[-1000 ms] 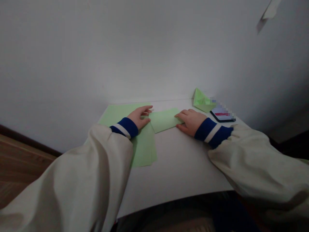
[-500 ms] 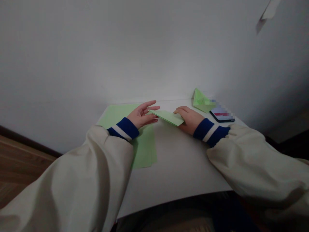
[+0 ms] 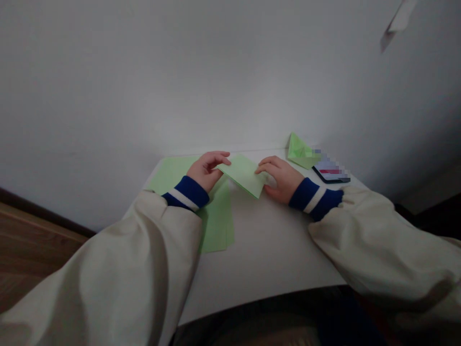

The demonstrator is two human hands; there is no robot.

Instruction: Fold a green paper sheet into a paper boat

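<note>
A folded sheet of pale green paper (image 3: 243, 175) is lifted slightly and tilted above the white table. My left hand (image 3: 207, 170) grips its left corner between curled fingers and thumb. My right hand (image 3: 279, 177) holds its right end, with the fingers over the paper edge. Beneath my left wrist lies a stack of flat green paper sheets (image 3: 217, 223), partly hidden by my sleeve. Another green sheet (image 3: 171, 173) shows beyond the wrist, and I cannot tell whether it belongs to that stack.
A green folded paper boat (image 3: 300, 153) and a smartphone (image 3: 330, 170) with a blurred screen lie at the far right of the white table (image 3: 266, 254). The table meets a white wall behind it. A wooden floor (image 3: 29, 250) shows lower left.
The folded paper has turned and tilted up from a flatter, thin-edged position. My left hand has closed on its left corner, and my right hand has stayed nearby.
</note>
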